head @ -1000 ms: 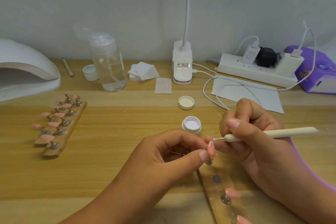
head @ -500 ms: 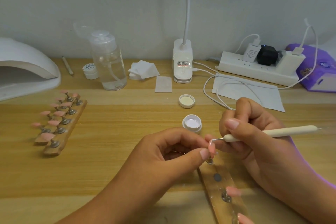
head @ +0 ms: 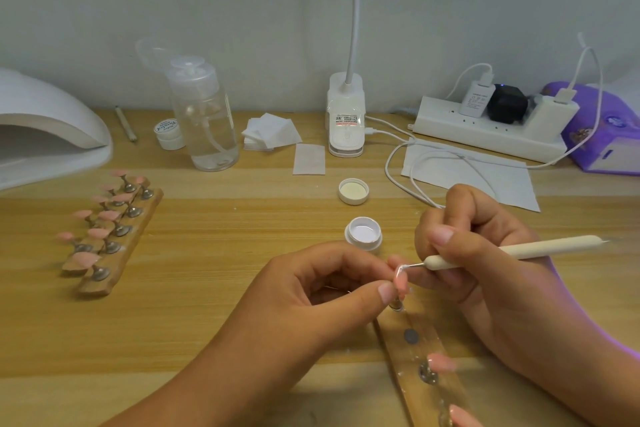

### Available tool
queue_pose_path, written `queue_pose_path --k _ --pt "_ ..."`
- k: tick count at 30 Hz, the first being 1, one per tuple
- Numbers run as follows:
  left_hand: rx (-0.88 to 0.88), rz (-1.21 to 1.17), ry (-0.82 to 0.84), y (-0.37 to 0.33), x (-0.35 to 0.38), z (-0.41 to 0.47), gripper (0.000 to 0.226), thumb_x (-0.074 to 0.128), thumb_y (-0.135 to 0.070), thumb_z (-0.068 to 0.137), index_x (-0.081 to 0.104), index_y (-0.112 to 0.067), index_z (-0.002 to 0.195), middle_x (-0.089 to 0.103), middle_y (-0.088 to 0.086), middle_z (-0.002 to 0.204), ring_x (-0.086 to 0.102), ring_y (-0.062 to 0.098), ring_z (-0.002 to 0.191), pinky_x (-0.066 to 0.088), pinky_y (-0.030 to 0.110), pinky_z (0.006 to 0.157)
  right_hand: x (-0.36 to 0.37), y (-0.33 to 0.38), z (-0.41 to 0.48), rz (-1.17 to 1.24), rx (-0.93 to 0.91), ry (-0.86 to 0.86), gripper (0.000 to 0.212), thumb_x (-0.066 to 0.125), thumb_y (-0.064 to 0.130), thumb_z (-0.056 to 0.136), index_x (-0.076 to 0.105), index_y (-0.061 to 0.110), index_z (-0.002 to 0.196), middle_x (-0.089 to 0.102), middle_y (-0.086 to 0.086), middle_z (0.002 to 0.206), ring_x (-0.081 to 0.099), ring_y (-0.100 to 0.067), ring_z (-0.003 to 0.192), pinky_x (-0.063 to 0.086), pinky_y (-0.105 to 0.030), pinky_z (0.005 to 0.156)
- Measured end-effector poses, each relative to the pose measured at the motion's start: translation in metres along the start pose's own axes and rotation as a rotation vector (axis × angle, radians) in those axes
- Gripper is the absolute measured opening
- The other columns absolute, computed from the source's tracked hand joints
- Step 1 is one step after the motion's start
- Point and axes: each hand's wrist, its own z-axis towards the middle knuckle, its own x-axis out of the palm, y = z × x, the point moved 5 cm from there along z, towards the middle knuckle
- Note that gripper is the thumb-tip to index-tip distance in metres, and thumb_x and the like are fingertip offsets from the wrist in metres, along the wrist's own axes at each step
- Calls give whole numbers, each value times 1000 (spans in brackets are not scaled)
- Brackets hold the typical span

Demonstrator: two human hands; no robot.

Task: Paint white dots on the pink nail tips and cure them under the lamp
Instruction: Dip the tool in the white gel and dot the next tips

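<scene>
The left grip (head: 311,288) is closed to a pinch – thumb and forefinger hold one pink nail tip (head: 401,282) upright, its small metal foot just under the thumb at the far end of a wooden strip (head: 398,340). The right grip (head: 485,270) is curled tight round a cream dotting tool (head: 519,250), held like a pen; the tool's fine metal point touches the top edge of the pinched tip, where a streak of white shows. Just beyond the two grips stands an open pot of white gel (head: 363,234), and its lid (head: 353,191) lies further off, on the worktop (head: 225,270). Well to the left of the left grip sit two more strips of pink tips (head: 114,236) – and past them the white curing lamp (head: 52,121).
</scene>
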Motion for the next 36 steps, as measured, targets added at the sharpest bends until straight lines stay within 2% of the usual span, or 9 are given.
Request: queue_pose_path --k 6,18,24,28,30,32,34,36 --pt "2 -13 -4 0 0 0 8 72 -19 76 76 -25 78 76 -1 92 69 5 88 51 13 75 1 0 0 -2 -3 -8 20 67 18 68 51 19 55 44 1 54 46 -7 49 54 -21 55" --pt "0 25 2 1 0 0 6 72 -22 76 76 -26 79 76 -1 93 69 10 89 52 21 80 -1 0 1 5 6 -9 20 67 18 66 51 20 54 47 2 54 48 -6 48 54 -20 54" --pt "13 24 3 2 0 1 15 72 -35 70 76 -26 81 76 -2 94 69 12 90 52 20 81 -2 -1 0 3 17 -19 20 68 19 65 51 20 54 47 2 53 49 -7 49 53 -20 54" --pt "9 43 14 3 0 1 17 72 -37 69 76 -26 82 75 -2 96 68 23 94 53 26 82 -3 -1 -1 28 31 -18 23 69 21 67 49 19 55 43 -1 50 48 -8 46 54 -20 54" --pt "0 48 13 3 0 0 18 73 -37 69 76 -26 83 75 -1 95 68 28 95 54 30 83 -2 0 0 53 28 11 30 76 23 69 49 18 58 43 0 49 51 -8 44 56 -23 58" --pt "-4 57 14 2 1 0 16 73 -35 70 75 -26 84 75 0 92 68 28 93 54 29 81 -4 -1 2 91 34 17 39 82 38 69 50 17 63 43 1 51 46 -8 46 58 -29 66" --pt "-1 51 9 0 0 1 9 73 -28 74 75 -29 83 75 -1 88 70 18 84 52 22 78 -10 -1 8 141 31 -5 38 78 45 73 54 17 70 44 4 52 41 -7 48 58 -33 75" --pt "-2 34 -9 -2 -2 0 9 71 -24 75 75 -30 81 75 -6 83 66 5 78 50 15 72 -15 3 18 168 6 -31 31 76 44 77 59 18 74 44 5 54 45 -6 51 56 -34 84"
